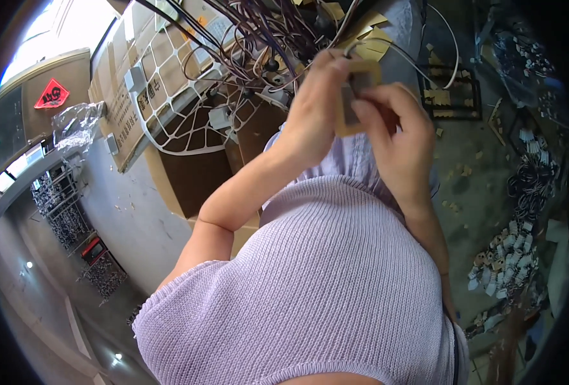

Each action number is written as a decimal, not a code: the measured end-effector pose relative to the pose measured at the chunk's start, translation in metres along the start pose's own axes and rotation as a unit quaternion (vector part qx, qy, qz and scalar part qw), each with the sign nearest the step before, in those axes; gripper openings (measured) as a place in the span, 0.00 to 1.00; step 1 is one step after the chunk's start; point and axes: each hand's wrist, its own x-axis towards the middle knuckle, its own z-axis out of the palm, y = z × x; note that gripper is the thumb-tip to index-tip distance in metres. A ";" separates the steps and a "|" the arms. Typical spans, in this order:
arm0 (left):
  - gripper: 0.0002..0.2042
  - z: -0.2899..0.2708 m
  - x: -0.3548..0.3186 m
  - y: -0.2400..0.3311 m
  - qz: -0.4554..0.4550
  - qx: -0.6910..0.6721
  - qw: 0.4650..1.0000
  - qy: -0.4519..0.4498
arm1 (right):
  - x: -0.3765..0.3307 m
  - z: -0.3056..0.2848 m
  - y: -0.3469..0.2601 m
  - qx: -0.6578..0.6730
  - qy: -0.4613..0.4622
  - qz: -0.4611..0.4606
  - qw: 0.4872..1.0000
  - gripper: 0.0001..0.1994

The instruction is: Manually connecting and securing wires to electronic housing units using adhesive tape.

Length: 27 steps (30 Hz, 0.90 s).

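Note:
Up in front of my chest, both hands meet at a small flat rectangular piece [349, 127] with a tan-yellow border and a grey middle. Motion blurs it, and I cannot make out its exact kind. My left hand [316, 106] grips its left side, fingers closed round the upper edge. On the other side, the thumb and fingers of my right hand [403, 131] pinch it near the middle. A thin pale cable [393, 46] arches away just above the hands. Whether it joins the piece is hidden.
Tangled dark and white cables [258, 38] hang beyond my left hand. White netting [169, 135] lies over an open cardboard box [162, 183]. Yellow scraps [375, 43] sit past the hands. A black crate [454, 106] and piled white parts [506, 260] are on the floor at right.

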 end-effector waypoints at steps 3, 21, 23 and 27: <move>0.17 0.003 -0.002 0.010 -0.010 -0.031 0.999 0.016 | -0.022 -0.006 -0.006 0.052 0.042 0.014 0.998 0.14; 0.13 0.007 0.010 0.018 -0.076 -0.112 0.990 0.034 | -0.034 0.002 0.009 0.379 -0.033 0.230 0.896 0.11; 0.13 0.009 0.010 0.021 -0.084 -0.113 0.990 0.024 | -0.032 0.000 0.009 0.378 -0.032 0.199 0.903 0.12; 0.13 0.007 0.005 0.018 -0.060 -0.101 0.992 0.036 | -0.035 -0.002 0.013 0.308 -0.098 0.186 0.928 0.10</move>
